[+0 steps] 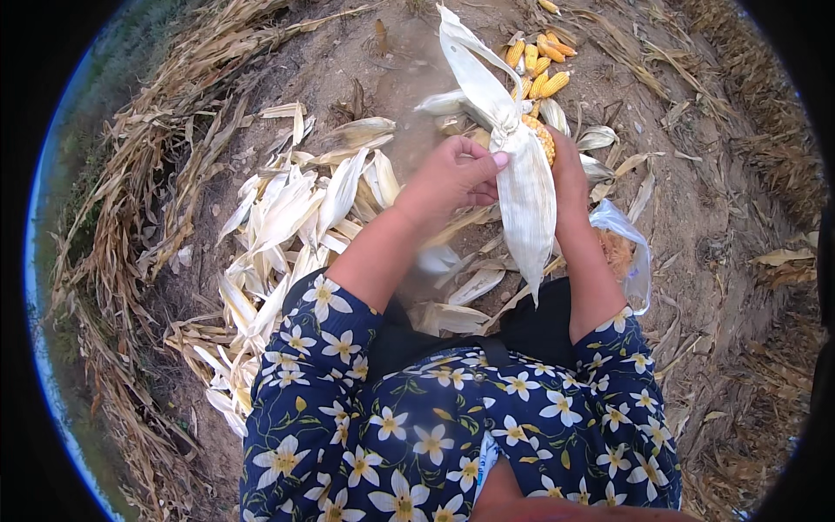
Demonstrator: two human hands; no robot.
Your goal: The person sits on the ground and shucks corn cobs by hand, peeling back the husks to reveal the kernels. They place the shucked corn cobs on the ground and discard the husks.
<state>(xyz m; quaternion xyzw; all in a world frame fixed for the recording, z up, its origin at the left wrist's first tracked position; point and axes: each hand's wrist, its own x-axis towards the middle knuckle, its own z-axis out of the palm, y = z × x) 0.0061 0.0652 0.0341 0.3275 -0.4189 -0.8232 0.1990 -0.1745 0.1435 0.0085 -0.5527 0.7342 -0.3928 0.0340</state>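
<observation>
In front of me a pale dry corn husk (527, 209) is spread wide, one long leaf pointing up and another hanging down. My left hand (464, 173) pinches the husk near its gathered base, thumb on top. A bare yellow ear of corn (540, 138) shows just right of the husk, with my right hand (569, 168) wrapped around its right side. The husk covers part of the ear and some of the right fingers, so I cannot tell whether the two are still joined.
Several husked yellow ears (540, 68) lie on the soil beyond my hands. Loose husks (293, 209) are heaped at the left. A clear plastic bag (636, 251) with brownish fibres is by my right forearm. Dry corn stalks (163, 124) line the left side; more straw (760, 130) lies far right.
</observation>
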